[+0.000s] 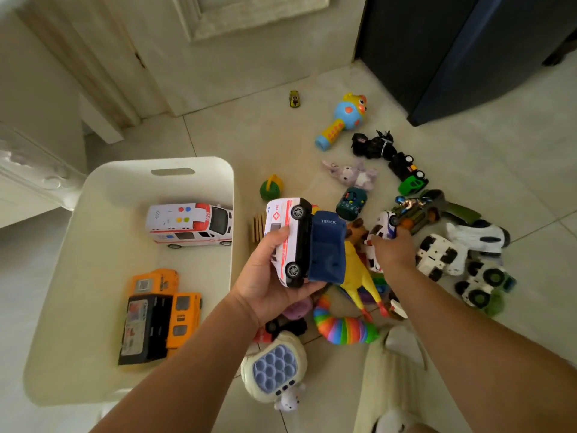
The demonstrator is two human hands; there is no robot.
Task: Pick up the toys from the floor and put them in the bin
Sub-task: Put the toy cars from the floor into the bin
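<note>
The bin (103,214) stands at the left on the floor (249,135), open-topped, white and deep, with a big ambulance (190,225) lying at its far side and orange trucks (162,314) at its near side; bare bottom shows between them. Just right of its rim the left hand (268,276) is clamped on two toys at once, a small ambulance (285,232) and a blue truck (327,248), pressed side by side with wheels facing up. That double hold looks wide for one palm, so the sound move is to carry both left over the rim and let them go low, into the bare middle. Further right the right hand (392,248) curls its fingers round a white car (382,226) in the heap; whether the car is off the floor I cannot tell. It should come straight up, since a yellow chicken (356,270) lies just beside it and could drag along. The toys are mostly hard plastic vehicles, small and light-looking, and many still lie scattered to the right and far across the floor.
</note>
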